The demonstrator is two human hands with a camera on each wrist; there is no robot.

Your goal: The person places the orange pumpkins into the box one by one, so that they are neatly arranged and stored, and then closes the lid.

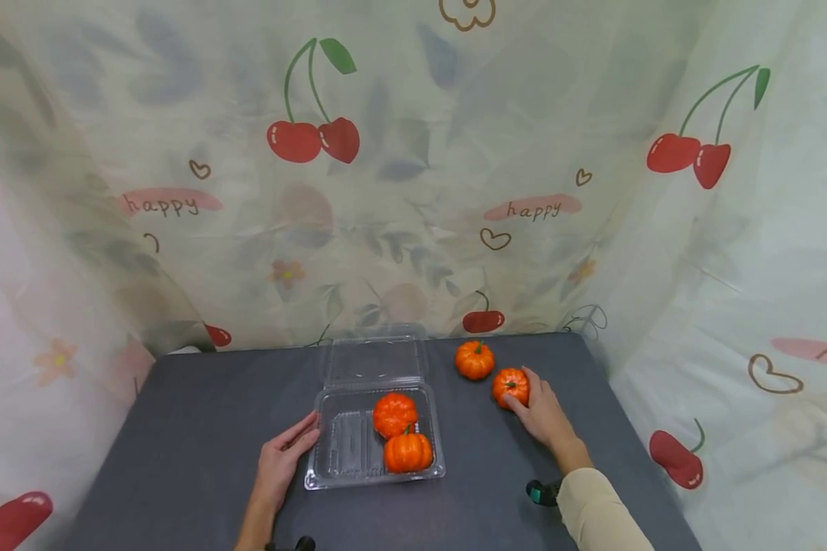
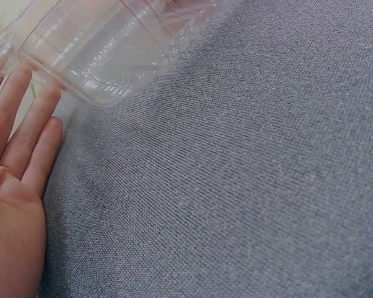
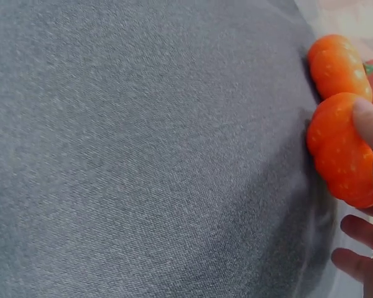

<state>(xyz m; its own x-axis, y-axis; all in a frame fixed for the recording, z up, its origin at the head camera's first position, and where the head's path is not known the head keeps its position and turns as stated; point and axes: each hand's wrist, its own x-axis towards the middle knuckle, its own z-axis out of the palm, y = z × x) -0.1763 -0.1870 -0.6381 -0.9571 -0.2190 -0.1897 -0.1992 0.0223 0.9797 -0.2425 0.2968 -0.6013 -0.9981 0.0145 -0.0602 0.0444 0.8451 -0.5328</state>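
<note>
My right hand (image 1: 546, 413) holds a small orange pumpkin (image 1: 510, 388) between thumb and fingers at the right of the table. In the right wrist view the thumb lies on that pumpkin (image 3: 343, 149). Just behind it is a second small pumpkin (image 1: 474, 360) with a green stem. A clear plastic clamshell box (image 1: 344, 478) stands in the middle with its lid (image 1: 375, 360) laid back. Two more pumpkins (image 1: 395, 415) sit in its right half. My left hand (image 1: 279, 463) rests at the box's left side, its fingers fairly straight and touching the wall or very near it.
A dark grey cloth (image 1: 200, 428) covers the table. Printed curtains (image 1: 400, 229) with cherries and hearts hang close behind the table and along both sides. The lid's far edge reaches the back curtain.
</note>
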